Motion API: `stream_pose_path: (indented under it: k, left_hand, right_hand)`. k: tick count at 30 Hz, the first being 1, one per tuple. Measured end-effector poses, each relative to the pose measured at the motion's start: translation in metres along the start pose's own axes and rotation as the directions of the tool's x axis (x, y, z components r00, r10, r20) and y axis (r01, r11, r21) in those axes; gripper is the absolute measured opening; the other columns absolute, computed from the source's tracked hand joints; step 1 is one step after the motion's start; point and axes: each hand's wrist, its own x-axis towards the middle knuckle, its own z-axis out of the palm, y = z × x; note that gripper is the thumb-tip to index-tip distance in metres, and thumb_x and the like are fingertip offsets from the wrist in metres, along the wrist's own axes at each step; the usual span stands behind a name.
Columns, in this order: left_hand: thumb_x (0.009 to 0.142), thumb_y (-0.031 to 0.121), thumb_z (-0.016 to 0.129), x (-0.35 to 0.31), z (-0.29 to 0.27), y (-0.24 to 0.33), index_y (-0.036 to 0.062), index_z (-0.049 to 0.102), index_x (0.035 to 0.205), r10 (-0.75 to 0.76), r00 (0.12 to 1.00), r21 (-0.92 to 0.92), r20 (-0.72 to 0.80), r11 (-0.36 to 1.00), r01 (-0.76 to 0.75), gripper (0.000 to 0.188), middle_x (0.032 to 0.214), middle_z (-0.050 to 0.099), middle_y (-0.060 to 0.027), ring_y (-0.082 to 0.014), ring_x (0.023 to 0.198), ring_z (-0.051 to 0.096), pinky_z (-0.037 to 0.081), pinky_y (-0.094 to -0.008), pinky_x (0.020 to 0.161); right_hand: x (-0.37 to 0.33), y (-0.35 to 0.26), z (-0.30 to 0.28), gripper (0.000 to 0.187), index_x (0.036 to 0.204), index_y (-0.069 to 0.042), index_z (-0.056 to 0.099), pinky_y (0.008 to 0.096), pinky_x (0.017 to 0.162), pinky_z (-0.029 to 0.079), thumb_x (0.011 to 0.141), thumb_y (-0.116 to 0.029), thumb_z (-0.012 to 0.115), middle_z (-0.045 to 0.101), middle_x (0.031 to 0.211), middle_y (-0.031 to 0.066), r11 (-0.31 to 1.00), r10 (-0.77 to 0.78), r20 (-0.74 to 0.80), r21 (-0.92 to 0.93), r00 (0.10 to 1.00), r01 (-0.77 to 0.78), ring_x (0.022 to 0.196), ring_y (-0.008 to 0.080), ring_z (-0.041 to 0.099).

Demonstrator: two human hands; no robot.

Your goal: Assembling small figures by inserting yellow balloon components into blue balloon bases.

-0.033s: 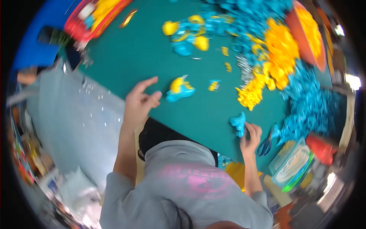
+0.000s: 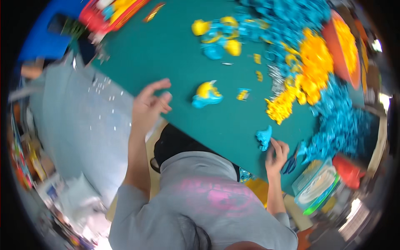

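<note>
My left hand [image 2: 149, 104] hovers over the left edge of the green table [image 2: 166, 54], fingers apart and holding nothing. To its right lies a rounded yellow-and-blue plastic piece [image 2: 207, 95], separate from the fingers. At the front right of the table is a small blue plastic piece [image 2: 263, 136] of irregular shape. My right hand [image 2: 277, 157] is just beside it, the index fingertip at or very near its right edge and the other fingers loosely bent. Nothing shows gripped in that hand. Blue-handled scissors [image 2: 289, 165] lie right of it.
Heaped blue parts [image 2: 287, 16] cover the far side. Yellow parts [image 2: 313, 62], small silver parts [image 2: 276, 79] and a tilted orange bowl [image 2: 334, 50] are at right. A small yellow-and-blue piece [image 2: 243, 94] lies mid-table. A red tray [image 2: 93, 21] stands far left, a clear container [image 2: 316, 183] near right.
The view has shifted, so the table and its things appear farther right. My left hand has moved away leftward from the yellow-and-blue piece. My right hand stays beside the small blue piece.
</note>
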Motion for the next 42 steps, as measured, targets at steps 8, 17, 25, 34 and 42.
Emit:
stream_pose_path:
  k: [8, 17, 25, 34, 42]
  left_hand:
    - [0.083, 0.013, 0.056, 0.016, -0.232, -0.237, 0.0031, 0.060, 0.096, -0.283, 0.466, -0.446, -0.838, 0.848, -0.288, 0.017, 0.078, 0.058, -0.0049, -0.0088, 0.054, 0.049, 0.041, -0.0204, 0.051]
    - [0.072, 0.020, 0.054, 0.051, -0.186, -0.532, 0.0111, 0.058, 0.111, -0.605, 0.650, 0.256, -0.460, 0.610, 0.750, 0.040, 0.109, 0.058, -0.0163, -0.0310, 0.106, 0.053, 0.044, -0.0395, 0.086]
    - [0.074, 0.018, 0.053, 0.087, -0.150, -0.595, 0.0219, 0.035, 0.131, -0.718, 0.640, 0.223, -0.274, 0.600, 0.768, 0.060, 0.138, 0.025, -0.0196, -0.0411, 0.109, 0.047, 0.042, -0.0437, 0.090]
    - [0.062, 0.036, 0.071, 0.139, -0.129, -0.660, 0.0147, 0.020, 0.139, -0.847, 0.411, -0.160, -0.337, 0.482, 0.862, 0.095, 0.141, 0.009, -0.0255, -0.0426, 0.116, 0.040, 0.037, -0.0408, 0.096]
    - [0.063, 0.036, 0.070, 0.148, -0.141, -0.679, 0.0163, 0.027, 0.136, -0.866, 0.442, -0.201, -0.233, 0.488, 0.850, 0.087, 0.142, 0.008, -0.0236, -0.0428, 0.117, 0.039, 0.037, -0.0409, 0.096]
  right_hand:
    - [0.071, -0.076, 0.006, 0.020, 0.090, 0.001, 0.062, 0.0337, 0.076, 0.042, 0.074, 0.009, 0.054, 0.054, 0.091, 0.0119, 0.990, -0.128, -0.132, 0.046, 0.983, 0.135, 0.087, 0.0235, 0.052]
    - [0.141, -0.318, 0.142, 0.054, 0.122, -0.002, 0.048, 0.0417, 0.101, 0.028, 0.071, -0.003, 0.062, 0.035, 0.135, 0.0196, 0.916, -0.384, 0.522, 0.111, 0.762, 0.386, 0.125, 0.0360, 0.034]
    - [0.159, -0.375, 0.144, 0.070, 0.129, 0.000, 0.039, 0.0435, 0.104, 0.022, 0.065, -0.003, 0.066, 0.030, 0.136, 0.0244, 0.877, -0.015, 0.851, -0.241, 0.525, 0.415, 0.130, 0.0390, 0.021]
    - [0.173, -0.374, 0.130, 0.084, 0.136, 0.000, 0.023, 0.0507, 0.103, 0.020, 0.068, -0.015, 0.070, 0.017, 0.139, 0.0299, 0.895, 0.131, 0.935, -0.254, 0.330, 0.367, 0.129, 0.0461, 0.016]
    - [0.166, -0.364, 0.120, 0.090, 0.139, -0.003, 0.013, 0.0437, 0.102, 0.026, 0.068, -0.009, 0.068, 0.012, 0.142, 0.0274, 0.827, 0.269, 0.889, -0.411, 0.371, 0.384, 0.129, 0.0443, 0.018]
